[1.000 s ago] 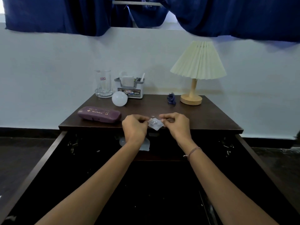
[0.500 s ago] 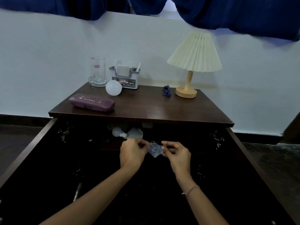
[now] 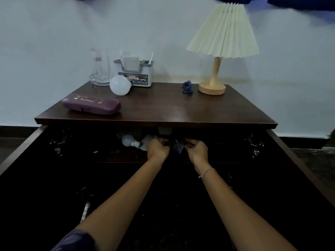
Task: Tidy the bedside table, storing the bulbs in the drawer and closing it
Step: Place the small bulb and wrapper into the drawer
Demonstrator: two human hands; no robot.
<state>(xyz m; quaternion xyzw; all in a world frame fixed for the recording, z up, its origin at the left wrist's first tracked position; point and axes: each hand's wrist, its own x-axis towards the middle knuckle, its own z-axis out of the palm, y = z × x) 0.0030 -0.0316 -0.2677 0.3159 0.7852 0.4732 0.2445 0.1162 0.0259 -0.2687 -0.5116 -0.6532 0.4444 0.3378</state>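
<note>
sleeve is cut off at the bottom edge. both forearms reach forward into the open drawer. the inside is near black on my feed: only scattered metal glints along the sides, can't id them.

left hand and right hand are at the back of the drawer, just under the tabletop lip. fingers are curled, each hand pinching one side of a clear packet held between them. i can't make out what's in the packet. thread bracelet on the right wrist.

in the drawer just left of the left hand: small white bulb on its side, base toward a pale plastic wrapper.

on the bedside table:
- purple glasses case, front left
- round white bulb behind it, against a white desk organiser with an opel sticker
- organiser holds a white block and a thin white stick, the rest is hidden
- labelled glass mug to its left
- small blue object near the lamp base, too small to id
- pleated cream lamp, back right
</note>
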